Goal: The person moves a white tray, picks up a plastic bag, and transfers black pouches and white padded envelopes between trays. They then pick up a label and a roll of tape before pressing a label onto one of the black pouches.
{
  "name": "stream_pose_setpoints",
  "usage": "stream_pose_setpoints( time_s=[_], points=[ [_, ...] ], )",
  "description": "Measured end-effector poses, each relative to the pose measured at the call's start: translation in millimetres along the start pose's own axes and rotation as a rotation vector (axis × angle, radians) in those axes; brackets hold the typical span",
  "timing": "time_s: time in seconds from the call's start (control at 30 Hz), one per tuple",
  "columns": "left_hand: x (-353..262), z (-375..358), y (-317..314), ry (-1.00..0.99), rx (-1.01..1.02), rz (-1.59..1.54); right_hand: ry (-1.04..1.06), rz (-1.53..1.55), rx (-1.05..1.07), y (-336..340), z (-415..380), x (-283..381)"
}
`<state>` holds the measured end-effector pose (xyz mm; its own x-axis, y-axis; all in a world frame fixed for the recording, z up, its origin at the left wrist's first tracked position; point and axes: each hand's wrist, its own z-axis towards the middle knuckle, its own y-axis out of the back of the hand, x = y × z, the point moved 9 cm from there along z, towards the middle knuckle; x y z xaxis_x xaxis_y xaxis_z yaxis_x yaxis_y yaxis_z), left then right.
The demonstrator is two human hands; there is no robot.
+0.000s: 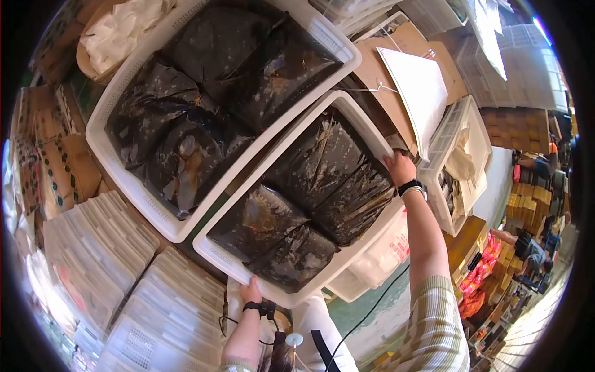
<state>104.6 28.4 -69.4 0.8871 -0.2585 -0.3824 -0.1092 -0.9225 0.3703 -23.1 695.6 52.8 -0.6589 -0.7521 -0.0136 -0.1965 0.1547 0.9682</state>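
A white plastic crate (pixel 232 268) is tilted in front of me, with several full black plastic bags (pixel 310 167) packed inside. My left hand (pixel 250 291) is closed on its near rim at the lower left. On the right side, my right hand (pixel 401 168) grips the crate's rim with the fingers curled over the edge. Beyond it and to the left stands a larger white crate (pixel 99 133), also full of shiny black bags (pixel 204 80). The undersides of both hands are hidden.
Stacked white crates (pixel 102 248) rise at lower left. To the right are cardboard with a white sheet (pixel 418 93) and another white crate (pixel 462 149) holding papers. A black cable (pixel 372 304) hangs near my legs. Other people (pixel 530 251) are at the far right among yellow boxes.
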Motion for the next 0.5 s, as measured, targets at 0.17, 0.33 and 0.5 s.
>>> stream_pose_setpoints(
  time_s=[0.17,0.33,0.5],
  points=[
    [-23.7,-6.8,-3.1,0.054,-0.073,-0.332,-0.048,-0.029,0.057,2.5,-2.9,-3.4],
    [-57.2,-19.4,4.3,-0.083,-0.17,0.023,0.003,-0.088,0.16,-3.8,0.6,-2.3],
    [-50.1,-10.5,5.2,-0.191,-0.093,-0.003,0.064,-0.13,0.169,0.8,-2.8,-0.9]
  ],
)
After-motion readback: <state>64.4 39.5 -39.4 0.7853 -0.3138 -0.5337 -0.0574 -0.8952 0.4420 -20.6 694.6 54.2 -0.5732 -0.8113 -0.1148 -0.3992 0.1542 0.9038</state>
